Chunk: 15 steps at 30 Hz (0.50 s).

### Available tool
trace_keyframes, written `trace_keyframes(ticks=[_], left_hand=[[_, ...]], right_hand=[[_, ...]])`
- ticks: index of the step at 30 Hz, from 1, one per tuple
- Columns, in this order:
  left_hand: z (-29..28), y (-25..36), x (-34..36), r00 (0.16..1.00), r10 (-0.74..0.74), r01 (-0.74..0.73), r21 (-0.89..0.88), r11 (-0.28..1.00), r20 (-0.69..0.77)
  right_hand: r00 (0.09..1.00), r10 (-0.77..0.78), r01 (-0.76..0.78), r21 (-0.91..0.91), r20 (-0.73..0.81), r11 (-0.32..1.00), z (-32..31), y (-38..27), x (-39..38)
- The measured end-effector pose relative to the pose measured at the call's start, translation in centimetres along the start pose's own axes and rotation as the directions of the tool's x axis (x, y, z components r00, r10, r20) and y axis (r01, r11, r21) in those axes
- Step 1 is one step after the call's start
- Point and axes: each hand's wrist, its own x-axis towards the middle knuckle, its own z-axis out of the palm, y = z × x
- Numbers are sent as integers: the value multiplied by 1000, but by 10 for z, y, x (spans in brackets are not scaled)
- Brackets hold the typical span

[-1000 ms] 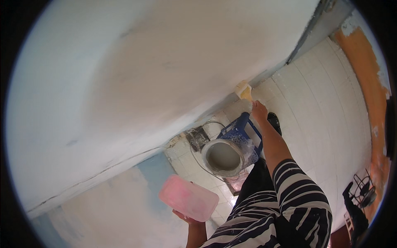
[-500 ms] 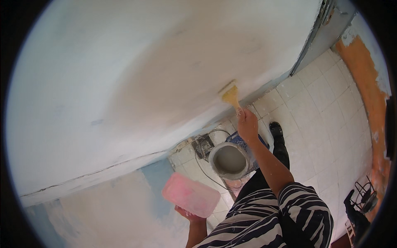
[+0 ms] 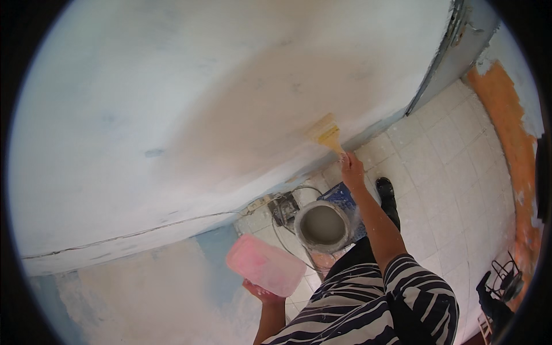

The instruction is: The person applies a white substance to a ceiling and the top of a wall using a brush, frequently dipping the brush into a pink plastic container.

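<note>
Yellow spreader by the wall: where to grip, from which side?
Probably by the narrow handle, where the right hand holds it, coming from the person's side: the yellow spreader widens toward the wall, so its broad end looks a poorer hold.

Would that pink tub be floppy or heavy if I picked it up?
Probably light: the left hand alone holds up the pink tub. It's likely fairly stiff, since it isn't sagging. It might be slippery: that hand has whitish smears.
</note>
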Motion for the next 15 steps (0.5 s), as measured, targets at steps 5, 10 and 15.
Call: trace_keyframes(ticks=[5,10,15], left_hand=[[1,-6,2,994,67,-52,165,985,-85],[51,-19,9,981,93,-128,214,968,170],[73,-26,6,993,113,-118,216,969,35]], right_hand=[[995,97,-87,-202,39,975,8,85,10],[980,196,-176,-287,42,941,12,145,12],[939,342,-303,-365,46,880,11,178,8]])
